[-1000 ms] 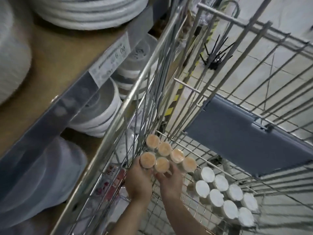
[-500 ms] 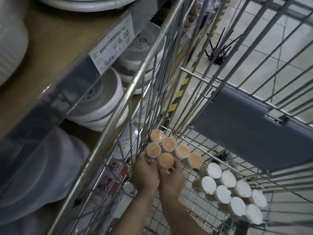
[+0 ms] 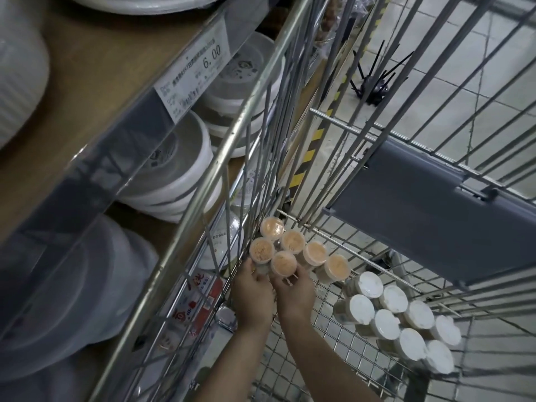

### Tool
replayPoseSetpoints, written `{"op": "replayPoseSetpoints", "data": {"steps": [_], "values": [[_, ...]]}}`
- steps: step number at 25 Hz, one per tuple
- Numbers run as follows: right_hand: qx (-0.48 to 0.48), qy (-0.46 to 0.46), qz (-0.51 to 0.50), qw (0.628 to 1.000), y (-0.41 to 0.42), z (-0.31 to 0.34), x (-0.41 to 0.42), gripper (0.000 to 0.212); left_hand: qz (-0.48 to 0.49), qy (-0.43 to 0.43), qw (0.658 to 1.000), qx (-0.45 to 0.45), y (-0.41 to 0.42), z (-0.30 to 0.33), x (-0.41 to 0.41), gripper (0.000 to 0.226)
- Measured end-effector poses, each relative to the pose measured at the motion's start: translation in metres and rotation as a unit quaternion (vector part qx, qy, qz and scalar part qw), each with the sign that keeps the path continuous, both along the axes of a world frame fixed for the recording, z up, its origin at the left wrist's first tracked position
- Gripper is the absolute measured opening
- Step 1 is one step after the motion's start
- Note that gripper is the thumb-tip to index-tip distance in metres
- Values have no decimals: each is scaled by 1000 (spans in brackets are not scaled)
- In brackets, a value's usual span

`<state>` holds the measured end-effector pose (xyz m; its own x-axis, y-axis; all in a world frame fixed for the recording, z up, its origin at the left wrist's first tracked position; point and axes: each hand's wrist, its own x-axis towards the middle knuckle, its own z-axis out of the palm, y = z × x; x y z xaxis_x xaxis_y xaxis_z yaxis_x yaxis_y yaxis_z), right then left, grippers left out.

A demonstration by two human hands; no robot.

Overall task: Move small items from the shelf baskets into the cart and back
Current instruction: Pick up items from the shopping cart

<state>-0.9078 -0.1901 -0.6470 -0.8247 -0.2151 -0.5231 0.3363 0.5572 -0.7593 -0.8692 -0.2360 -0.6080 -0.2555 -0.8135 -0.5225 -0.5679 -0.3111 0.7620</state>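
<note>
Inside the wire cart, a pack of several orange-topped toothpick jars stands in the far left corner of the cart floor. My left hand grips the pack's near left side, fingers curled round the jar under the left lid. My right hand holds the near jar beside it, fingers curled on the wrapping. A second pack of white-lidded jars lies on the cart floor to the right, untouched.
The grey fold-down seat flap hangs on the cart's far wall. Left of the cart, store shelves carry stacks of white plates and bowls and a 6.00 price tag. A black stand sits on the tiled floor beyond.
Both hands and the orange-topped pack have shifted slightly down toward the cart's corner; the view has moved closer. The white-lidded pack stays put.
</note>
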Motion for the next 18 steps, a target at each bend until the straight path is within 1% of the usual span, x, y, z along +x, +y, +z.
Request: {"op": "replayPoseSetpoints", "data": {"steps": [3, 5, 7, 9, 10, 11, 13, 14, 15, 16, 17, 18], "values": [[20, -31, 29, 999, 7, 14, -4, 47, -19, 29, 999, 37, -1, 15, 6, 31], [29, -38, 44, 998, 19, 30, -3, 55, -51, 20, 997, 57, -4, 31, 12, 27], [36, -39, 63, 997, 36, 49, 1, 52, -97, 4, 993, 64, -6, 49, 21, 31], [50, -36, 101, 993, 53, 69, 6, 42, -171, -16, 984, 52, -6, 67, 35, 33], [63, -25, 136, 988, 62, 80, 9, 39, -226, -43, 973, 30, -6, 78, 43, 34], [81, -9, 182, 980, 72, 93, 13, 40, -293, -84, 952, 0, -5, 89, 51, 34], [118, 22, 291, 949, 91, 125, 22, 44, -430, -175, 882, -78, 1, 116, 67, 33], [139, 40, 339, 930, 100, 141, 27, 45, -477, -197, 849, -112, 6, 130, 74, 32], [154, 59, 372, 913, 110, 159, 34, 45, -510, -203, 826, -130, 13, 145, 82, 31], [166, 74, 391, 902, 120, 177, 41, 45, -527, -199, 815, -132, 20, 161, 91, 29], [174, 85, 397, 897, 130, 199, 49, 44, -532, -190, 815, -130, 27, 179, 101, 30], [177, 91, 398, 896, 141, 219, 58, 44, -527, -178, 822, -125, 35, 196, 112, 33]]}}
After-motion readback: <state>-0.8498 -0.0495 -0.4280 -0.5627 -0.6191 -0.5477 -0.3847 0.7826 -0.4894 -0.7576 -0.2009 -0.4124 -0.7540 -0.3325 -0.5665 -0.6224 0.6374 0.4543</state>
